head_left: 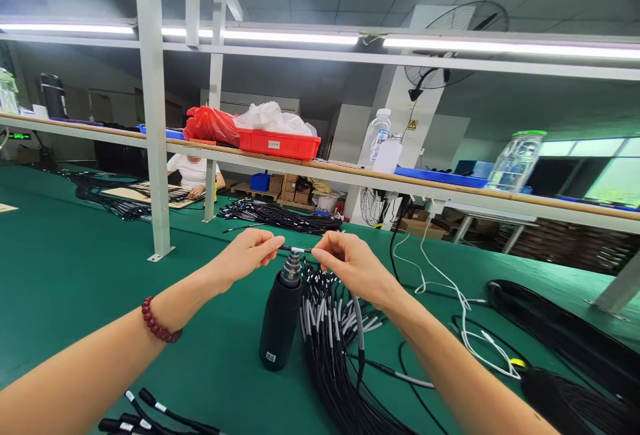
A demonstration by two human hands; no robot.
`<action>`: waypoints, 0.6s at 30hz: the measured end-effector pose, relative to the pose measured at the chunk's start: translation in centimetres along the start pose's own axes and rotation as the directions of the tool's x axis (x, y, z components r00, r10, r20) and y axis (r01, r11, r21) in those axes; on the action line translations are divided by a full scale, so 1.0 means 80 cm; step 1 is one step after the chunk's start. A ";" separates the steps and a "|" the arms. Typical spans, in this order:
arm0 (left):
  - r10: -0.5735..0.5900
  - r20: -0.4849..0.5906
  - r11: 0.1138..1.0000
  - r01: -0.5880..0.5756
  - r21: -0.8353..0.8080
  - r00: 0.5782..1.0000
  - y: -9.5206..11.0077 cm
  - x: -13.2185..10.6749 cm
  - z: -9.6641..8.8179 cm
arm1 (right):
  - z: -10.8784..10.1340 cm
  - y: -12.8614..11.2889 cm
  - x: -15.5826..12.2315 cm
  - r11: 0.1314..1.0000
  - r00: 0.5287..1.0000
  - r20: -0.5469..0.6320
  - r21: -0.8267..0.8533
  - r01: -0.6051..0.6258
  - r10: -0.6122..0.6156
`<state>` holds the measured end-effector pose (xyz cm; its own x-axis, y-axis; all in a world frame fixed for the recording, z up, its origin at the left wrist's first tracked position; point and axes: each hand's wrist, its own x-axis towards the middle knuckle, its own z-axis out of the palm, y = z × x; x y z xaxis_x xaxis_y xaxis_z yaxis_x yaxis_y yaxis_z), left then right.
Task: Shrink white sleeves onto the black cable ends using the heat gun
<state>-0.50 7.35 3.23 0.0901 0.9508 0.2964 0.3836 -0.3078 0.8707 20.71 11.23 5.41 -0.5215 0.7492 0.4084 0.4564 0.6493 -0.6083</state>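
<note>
Between my two hands a black cable with a white label is stretched level. My left hand pinches its left end, and my right hand pinches it on the right. Directly beneath the label is the metal nozzle of a black heat gun, which stands upright on the green table. A thick bundle of black cables with grey sleeves and white tips lies just right of the heat gun, partly under my right hand. Several short labelled cables rest at the bottom left.
A wooden-edged shelf crosses above the table, carrying a red tray, bottles and a glass jar. White cords and black cable coils lie at right. Behind the shelf post sits a co-worker.
</note>
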 end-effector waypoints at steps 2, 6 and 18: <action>-0.011 -0.006 1.000 0.011 -0.006 1.000 -0.006 0.004 0.001 | 0.001 0.003 0.003 1.000 1.000 0.001 0.001 -0.003 0.003; -0.032 -0.003 0.999 0.032 -0.012 0.999 -0.016 0.011 0.003 | 0.004 0.009 0.008 1.000 1.000 0.003 0.010 -0.015 0.015; -0.016 -0.034 1.000 0.017 0.020 0.999 -0.025 0.024 0.003 | 0.007 0.023 0.017 0.999 0.999 -0.005 0.019 -0.045 0.045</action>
<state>-0.91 9.77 1.97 0.0525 0.9540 0.2952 0.4036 -0.2907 0.8675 20.46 13.33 4.49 -0.4967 0.7785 0.3838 0.4660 0.6122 -0.6388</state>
